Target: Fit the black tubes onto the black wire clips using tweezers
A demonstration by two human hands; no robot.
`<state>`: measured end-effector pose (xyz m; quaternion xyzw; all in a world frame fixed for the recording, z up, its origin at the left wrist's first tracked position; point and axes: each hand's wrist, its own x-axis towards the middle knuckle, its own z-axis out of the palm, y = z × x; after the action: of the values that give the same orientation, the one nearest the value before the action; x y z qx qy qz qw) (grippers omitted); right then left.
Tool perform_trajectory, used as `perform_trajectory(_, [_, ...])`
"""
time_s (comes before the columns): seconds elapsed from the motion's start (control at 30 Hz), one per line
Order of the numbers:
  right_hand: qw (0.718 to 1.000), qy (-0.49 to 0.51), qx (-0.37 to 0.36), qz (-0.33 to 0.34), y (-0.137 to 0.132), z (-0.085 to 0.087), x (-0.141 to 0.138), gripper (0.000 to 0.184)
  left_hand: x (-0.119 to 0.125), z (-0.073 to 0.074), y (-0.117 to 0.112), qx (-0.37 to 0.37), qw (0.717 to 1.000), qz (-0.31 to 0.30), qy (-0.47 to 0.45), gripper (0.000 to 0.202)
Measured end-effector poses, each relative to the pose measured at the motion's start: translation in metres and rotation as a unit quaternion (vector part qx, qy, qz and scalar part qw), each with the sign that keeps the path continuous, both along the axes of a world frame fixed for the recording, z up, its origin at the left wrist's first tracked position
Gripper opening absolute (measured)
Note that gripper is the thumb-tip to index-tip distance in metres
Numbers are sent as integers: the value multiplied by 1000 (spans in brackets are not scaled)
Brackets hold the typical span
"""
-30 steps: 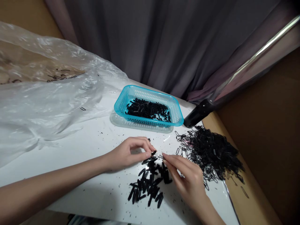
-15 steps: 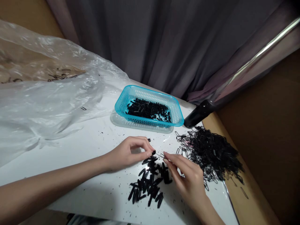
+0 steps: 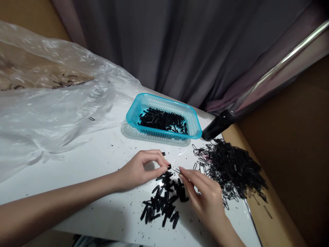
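My left hand (image 3: 140,168) is curled with thumb and fingers pinched on a small black piece (image 3: 168,167) just above a heap of short black pieces (image 3: 164,199) on the white table (image 3: 102,178). My right hand (image 3: 203,195) meets it from the right, its fingertips pinched on a thin black wire clip (image 3: 176,169) that points at that piece. Both hands hover over the front middle of the table, nearly touching.
A tangled pile of black wire clips (image 3: 231,168) lies at the right edge. A turquoise mesh basket (image 3: 133,111) holding black pieces stands behind the hands. A large clear plastic bag (image 3: 51,96) covers the left. A black-ended metal pole (image 3: 218,125) slants in from the right.
Almost nothing has moved; the fingertips of both hands have shifted slightly against each other at the same spot.
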<state>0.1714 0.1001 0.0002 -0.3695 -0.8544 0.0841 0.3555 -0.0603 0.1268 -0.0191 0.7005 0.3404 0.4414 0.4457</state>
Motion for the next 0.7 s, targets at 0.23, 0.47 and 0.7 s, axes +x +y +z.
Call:
perform_trajectory(0.23, [1000,-12,-20,-19,-2,-4,-4,20,5,-10,-6,199,977,68,38,13])
perform_trajectory(0.47, [998,-14,50,-21,-2,-6,-4,28,6,-3,-7,64,995,68,25,15])
perform_trajectory(0.7, [997,38,61,-20,-2,-1,-3,33,5,-3,-9,-158,984,-16,-76,21])
